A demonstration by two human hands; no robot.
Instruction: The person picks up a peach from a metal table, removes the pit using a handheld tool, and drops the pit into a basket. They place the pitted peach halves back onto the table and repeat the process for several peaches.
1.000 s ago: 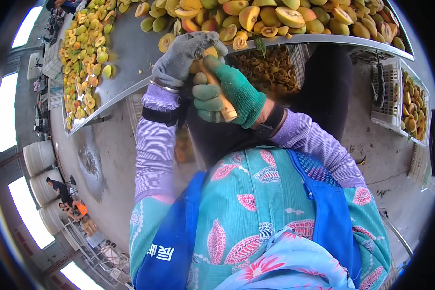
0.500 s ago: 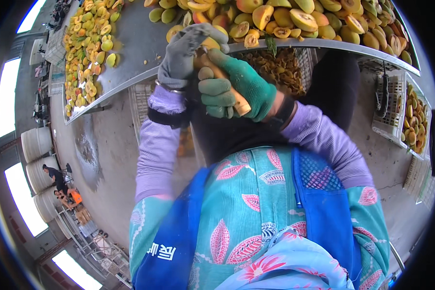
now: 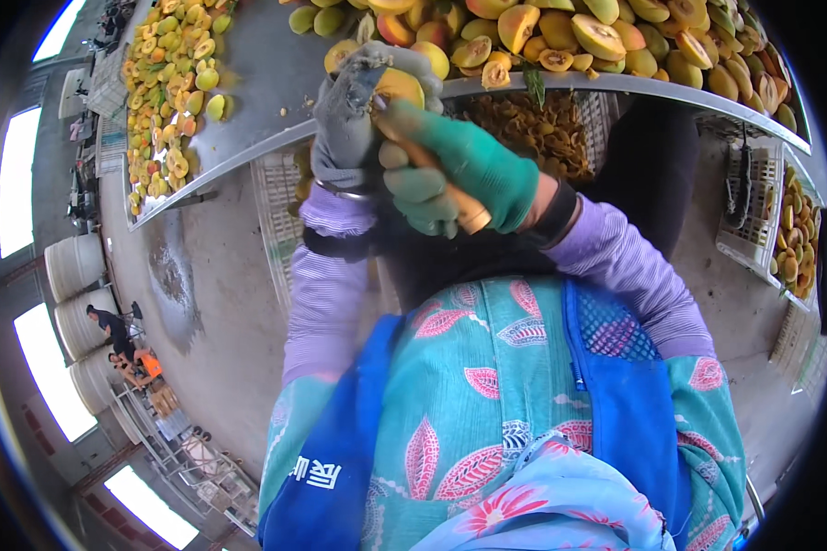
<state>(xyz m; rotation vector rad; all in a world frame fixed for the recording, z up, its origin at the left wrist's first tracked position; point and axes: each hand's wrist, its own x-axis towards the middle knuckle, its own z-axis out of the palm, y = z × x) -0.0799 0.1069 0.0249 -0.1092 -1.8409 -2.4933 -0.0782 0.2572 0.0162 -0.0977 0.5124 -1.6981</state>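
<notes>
My left hand [image 3: 344,124], in a grey glove, is closed around a yellow peach [image 3: 402,86] just inside the near edge of the metal table. A green glove covers my right hand [image 3: 482,165], whose fingers wrap a tool with a pale wooden handle [image 3: 472,215]. The handle's butt sticks out below my fist. At the peach, the tool's working end meets the fruit beside my right thumb; its shape is mostly hidden. Both hands are close together, nearly touching. Beyond them lies a heap of whole and halved peaches [image 3: 602,39].
More peaches [image 3: 170,101] cover the left part of the metal table [image 3: 271,60]. Below its edge, a crate holds orange-brown scraps [image 3: 533,133]. White plastic crates stand left [image 3: 271,197] and right [image 3: 742,197] of my legs. Other people [image 3: 119,335] are far off at left.
More of the peach's yellow surface shows between my left fingers now. The right hand and tool have shifted slightly, and the whole view has moved a little.
</notes>
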